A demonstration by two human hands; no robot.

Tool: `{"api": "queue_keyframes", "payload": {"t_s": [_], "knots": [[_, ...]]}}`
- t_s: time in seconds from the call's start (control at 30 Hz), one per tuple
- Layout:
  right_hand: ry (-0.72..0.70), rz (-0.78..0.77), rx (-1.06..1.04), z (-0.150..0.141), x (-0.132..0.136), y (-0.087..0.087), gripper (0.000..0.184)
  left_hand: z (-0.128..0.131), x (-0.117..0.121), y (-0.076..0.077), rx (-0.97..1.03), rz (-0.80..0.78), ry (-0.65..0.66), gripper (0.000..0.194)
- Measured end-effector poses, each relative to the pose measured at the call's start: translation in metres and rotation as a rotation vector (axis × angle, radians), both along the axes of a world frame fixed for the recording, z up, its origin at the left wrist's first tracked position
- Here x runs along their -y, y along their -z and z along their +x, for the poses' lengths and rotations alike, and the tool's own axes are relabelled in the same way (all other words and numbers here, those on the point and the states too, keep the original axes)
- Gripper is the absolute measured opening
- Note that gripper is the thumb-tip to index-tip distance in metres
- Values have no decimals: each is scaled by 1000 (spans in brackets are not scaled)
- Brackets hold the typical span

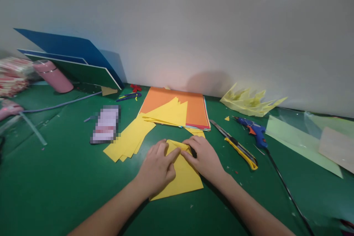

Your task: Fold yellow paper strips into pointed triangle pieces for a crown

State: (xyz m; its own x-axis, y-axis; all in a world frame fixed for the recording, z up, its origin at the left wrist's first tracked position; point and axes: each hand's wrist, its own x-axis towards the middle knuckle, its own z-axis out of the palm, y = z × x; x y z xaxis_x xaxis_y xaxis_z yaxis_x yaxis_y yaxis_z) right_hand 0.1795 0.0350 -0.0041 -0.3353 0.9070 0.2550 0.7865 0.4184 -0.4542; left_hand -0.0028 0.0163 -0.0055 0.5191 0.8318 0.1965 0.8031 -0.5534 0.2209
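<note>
A yellow sheet of paper lies on the green table in front of me, its far end folded over into a small flap. My left hand rests on its left side, index finger stretched out and pressing the fold, the other fingers curled at the far left edge. From the right, my right hand grips the folded far corner between thumb and fingers. Both index-side tips nearly meet at the crease. Just beyond, folded yellow paper pieces lie on an orange paper stack, and yellow strips fan out leftward.
On the right lie a yellow utility knife, blade exposed, and a blue glue gun with a trailing cord. Pale yellow paper shapes stand behind them. Leftward are a phone, a pink bottle and leaning blue boards.
</note>
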Motion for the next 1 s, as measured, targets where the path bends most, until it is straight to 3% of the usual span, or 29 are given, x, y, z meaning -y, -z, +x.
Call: {"api": "queue_keyframes", "payload": {"t_s": [0.1, 0.3, 0.43, 0.77, 0.87, 1.0], "knots": [[-27, 13, -56, -3, 2, 2, 11, 0, 0, 2, 31, -17, -23, 40], [-197, 112, 45, -2, 4, 5, 28, 0, 1, 0, 19, -19, -60, 54], [-278, 119, 107, -1, 5, 2, 24, -1, 1, -3, 42, -22, -47, 48], [-295, 196, 200, 1, 6, 3, 30, -11, -5, -7, 211, -43, 72, 28], [-285, 139, 215, -1, 6, 3, 27, -17, -9, -8, 312, -90, 17, 23], [-271, 39, 296, -4, 6, 2, 32, -26, -17, -4, 448, -65, -173, 20]]}}
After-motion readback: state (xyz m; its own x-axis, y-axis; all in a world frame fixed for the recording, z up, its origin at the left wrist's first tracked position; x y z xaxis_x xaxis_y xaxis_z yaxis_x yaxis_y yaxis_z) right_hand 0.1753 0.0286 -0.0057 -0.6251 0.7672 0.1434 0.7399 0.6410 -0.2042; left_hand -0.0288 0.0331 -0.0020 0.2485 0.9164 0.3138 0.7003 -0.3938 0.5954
